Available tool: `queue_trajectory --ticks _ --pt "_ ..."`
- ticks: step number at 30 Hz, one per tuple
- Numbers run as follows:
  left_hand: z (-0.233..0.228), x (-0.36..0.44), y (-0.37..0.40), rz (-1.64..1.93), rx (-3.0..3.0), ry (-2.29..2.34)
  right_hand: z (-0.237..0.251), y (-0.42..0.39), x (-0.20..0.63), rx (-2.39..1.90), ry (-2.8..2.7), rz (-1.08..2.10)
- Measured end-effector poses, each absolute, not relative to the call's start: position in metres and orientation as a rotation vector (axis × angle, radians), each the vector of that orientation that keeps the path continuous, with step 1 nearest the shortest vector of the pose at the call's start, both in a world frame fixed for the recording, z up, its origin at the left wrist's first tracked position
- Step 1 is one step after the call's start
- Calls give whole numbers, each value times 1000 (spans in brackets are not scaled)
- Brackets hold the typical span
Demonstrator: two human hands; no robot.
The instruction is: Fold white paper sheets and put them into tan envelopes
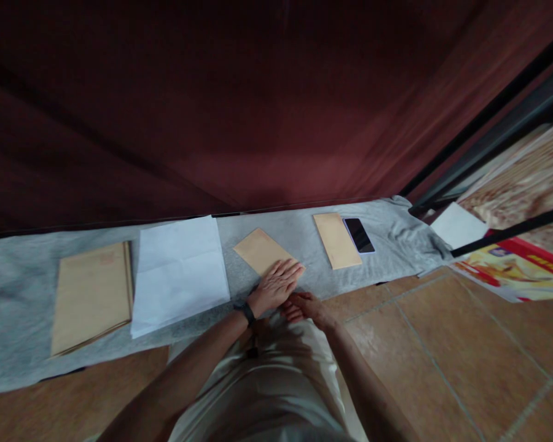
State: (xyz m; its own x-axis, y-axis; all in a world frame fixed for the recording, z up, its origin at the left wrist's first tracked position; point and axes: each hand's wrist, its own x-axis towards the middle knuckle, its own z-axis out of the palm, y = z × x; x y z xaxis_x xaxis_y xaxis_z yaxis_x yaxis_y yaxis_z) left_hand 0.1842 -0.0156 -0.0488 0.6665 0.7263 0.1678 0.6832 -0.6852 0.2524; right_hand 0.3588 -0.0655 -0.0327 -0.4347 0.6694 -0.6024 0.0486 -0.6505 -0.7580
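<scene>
Evenly press slanted envelope [259, 250] under left hand [278, 283], grip flat, unclosed; steady right hand [305, 305] at envelope's near side, curled grip's contents indiscernible.

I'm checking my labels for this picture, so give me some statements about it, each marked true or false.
1. The left hand rests on a tan envelope. True.
2. The phone lies on the floor tiles. False: the phone lies on the grey cloth.
3. A dark band circles the left wrist. True.
4. The right hand holds the white sheets. False: the white sheets lie apart from the right hand.
</scene>
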Motion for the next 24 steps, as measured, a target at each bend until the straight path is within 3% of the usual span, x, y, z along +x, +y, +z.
queue_trajectory --ticks 5,12,24 --pt "-48 187 -30 434 2724 1080 -16 -58 382 -1312 -1160 2058" --pt "-61 194 -47 537 2720 1139 -11 -25 372 -1273 -1407 1294" --pt "-43 186 -73 425 2701 1141 -49 -10 350 -1075 -2338 628"
